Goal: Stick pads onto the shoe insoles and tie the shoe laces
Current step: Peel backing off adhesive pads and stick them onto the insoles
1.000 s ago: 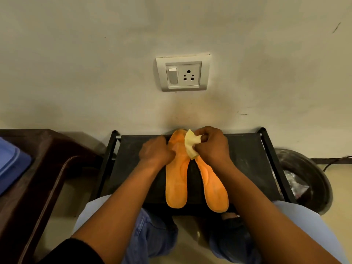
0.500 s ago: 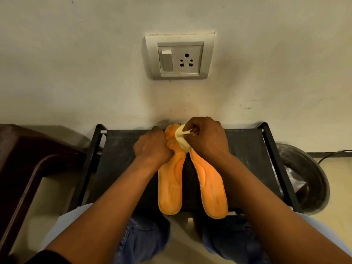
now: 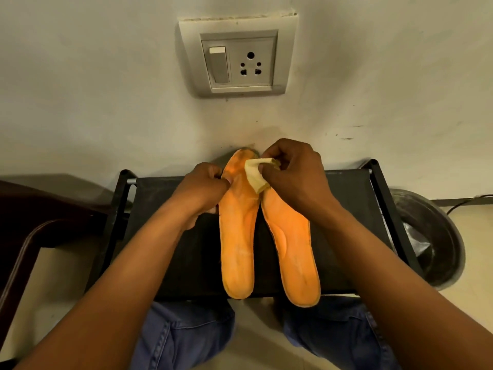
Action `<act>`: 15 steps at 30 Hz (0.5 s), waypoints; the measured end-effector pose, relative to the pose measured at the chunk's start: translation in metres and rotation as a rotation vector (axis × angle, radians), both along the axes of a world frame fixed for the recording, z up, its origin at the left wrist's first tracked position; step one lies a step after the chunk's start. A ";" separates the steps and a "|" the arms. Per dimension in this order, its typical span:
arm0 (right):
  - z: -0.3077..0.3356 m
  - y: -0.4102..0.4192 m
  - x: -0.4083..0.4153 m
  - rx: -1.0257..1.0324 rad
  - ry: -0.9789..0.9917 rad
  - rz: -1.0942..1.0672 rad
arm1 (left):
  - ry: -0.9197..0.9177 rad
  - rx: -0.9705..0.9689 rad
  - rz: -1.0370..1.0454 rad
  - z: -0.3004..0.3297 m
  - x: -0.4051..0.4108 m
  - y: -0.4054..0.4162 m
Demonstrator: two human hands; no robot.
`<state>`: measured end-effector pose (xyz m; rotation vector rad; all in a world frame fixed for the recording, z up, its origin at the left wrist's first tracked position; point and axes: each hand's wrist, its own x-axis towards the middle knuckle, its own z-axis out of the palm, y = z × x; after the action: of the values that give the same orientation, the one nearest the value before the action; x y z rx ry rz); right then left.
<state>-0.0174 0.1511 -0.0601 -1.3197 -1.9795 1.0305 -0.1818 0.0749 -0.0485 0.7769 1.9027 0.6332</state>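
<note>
On the black desk, two orange insoles lie side by side. Right hand fingers pinch a pale pad; left hand fingers curl, gripping the left insole's edge.

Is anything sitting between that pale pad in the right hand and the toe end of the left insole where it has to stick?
Nothing visible does. The right hand pinches the pad just over the left insole, whose toe end lies bare beside it. The left hand grips only that insole's outer edge.
</note>
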 end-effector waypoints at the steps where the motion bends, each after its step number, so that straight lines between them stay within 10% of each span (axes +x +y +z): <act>1: 0.000 -0.001 -0.001 0.017 0.025 -0.002 | -0.024 0.019 0.007 0.004 0.001 0.000; 15: -0.011 -0.016 -0.018 0.129 -0.016 0.084 | -0.352 0.084 0.331 0.004 0.013 0.003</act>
<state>-0.0354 0.1348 -0.0712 -1.1885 -2.0916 0.9157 -0.1687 0.0777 -0.0450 0.3698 1.6952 0.9906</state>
